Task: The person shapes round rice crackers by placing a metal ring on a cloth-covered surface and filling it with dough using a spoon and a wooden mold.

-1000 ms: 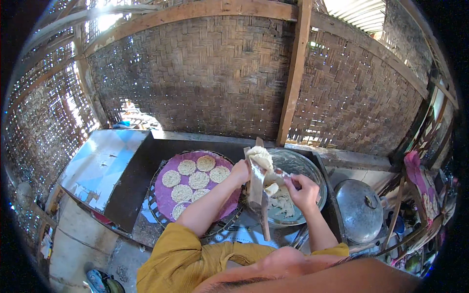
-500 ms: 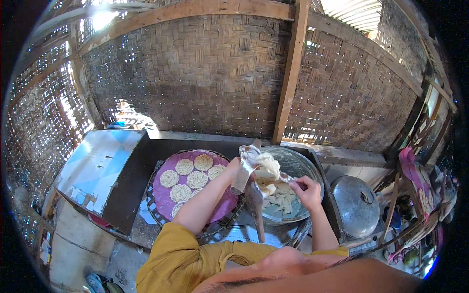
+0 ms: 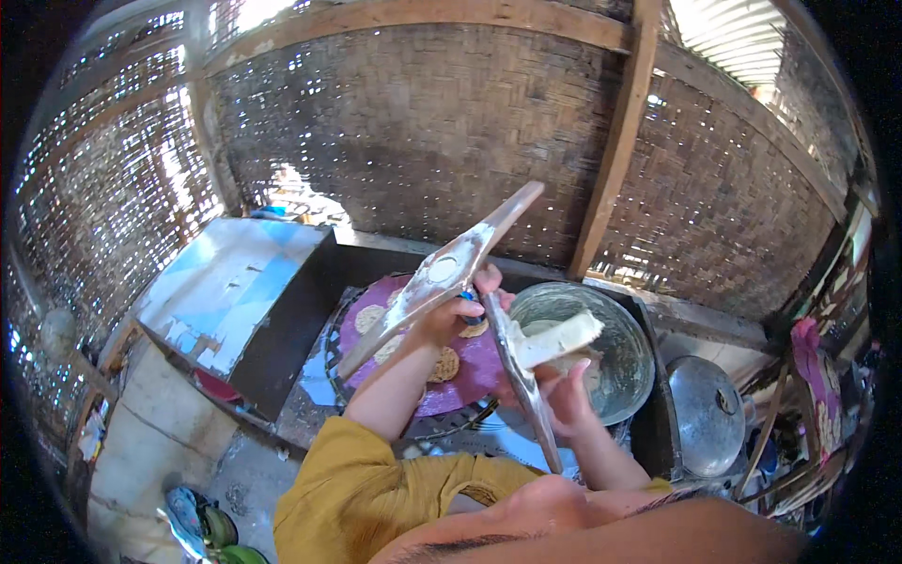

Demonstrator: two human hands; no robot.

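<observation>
My left hand [image 3: 458, 315] is closed around a wooden press bar [image 3: 493, 230], tilted up to the right. The bar's round socket [image 3: 442, 270] is smeared with white dough. A small blue piece shows by the fingers. My right hand [image 3: 567, 399] is at a second wooden bar [image 3: 534, 404], fingers partly hidden behind it. From that bar a pale, dough-coated plunger [image 3: 564, 338] sticks out toward the basin [image 3: 639, 376]. The two bars are apart, crossing close near my left fingers. Below lies a purple round sheet [image 3: 474, 371] bearing several discs of stringy dough [image 3: 443, 365], partly covered by my left arm.
A box with a blue-and-white top [image 3: 221, 273] stands at the left. A lidded metal pot [image 3: 707, 414] is at the right. Behind rises a woven bamboo wall [image 3: 404, 141] with a wooden post [image 3: 615, 141]. A cloth-like purple item [image 3: 810, 376] hangs far right.
My right hand has let go of the doughy spoon-like tool and now holds the plunger bar. My left hand has raised and turned the socket bar over the purple sheet. The view has shifted.
</observation>
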